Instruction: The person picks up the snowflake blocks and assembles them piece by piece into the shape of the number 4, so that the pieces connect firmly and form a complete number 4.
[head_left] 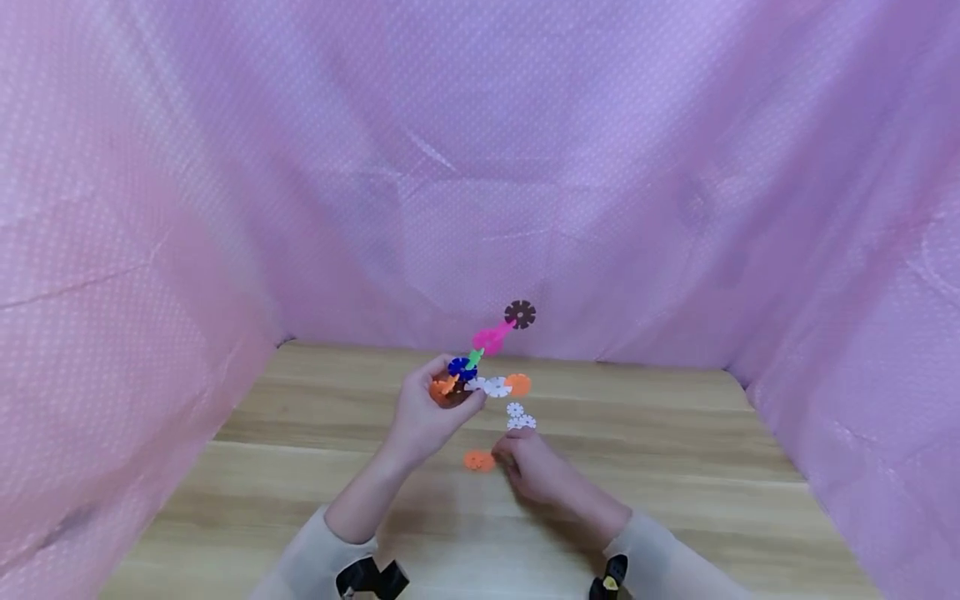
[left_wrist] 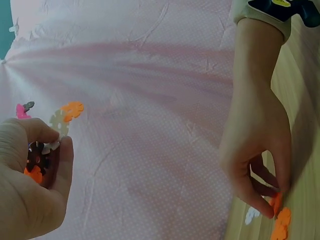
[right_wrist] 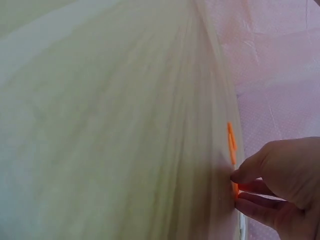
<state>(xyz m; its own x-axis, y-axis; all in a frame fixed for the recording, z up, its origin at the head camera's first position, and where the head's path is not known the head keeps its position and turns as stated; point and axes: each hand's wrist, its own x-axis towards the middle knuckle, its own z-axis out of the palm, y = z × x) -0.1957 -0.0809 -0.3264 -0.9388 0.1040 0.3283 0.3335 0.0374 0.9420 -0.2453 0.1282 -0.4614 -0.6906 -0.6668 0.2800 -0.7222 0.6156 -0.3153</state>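
Note:
My left hand (head_left: pixel 420 417) is raised above the table and grips a chain of notched plastic snowflake discs. In the head view a blue disc (head_left: pixel 462 368), a green disc (head_left: pixel 475 359), a pink disc (head_left: pixel 489 339) and a dark brown disc (head_left: pixel 521 314) run up from it. White discs (head_left: pixel 497 387) and an orange disc (head_left: pixel 518 384) branch to the right. My fingers partly hide the brown and orange discs near the palm. Low at the table, my right hand (head_left: pixel 536 467) pinches an orange disc (right_wrist: pixel 236 190) between thumb and fingers. Beside it lies another orange disc (head_left: pixel 477 461).
Several white discs (head_left: pixel 517 418) lie on the wooden table (head_left: pixel 675 467) just beyond my right hand. Pink sheeting (head_left: pixel 480 167) rises behind the table and along both sides.

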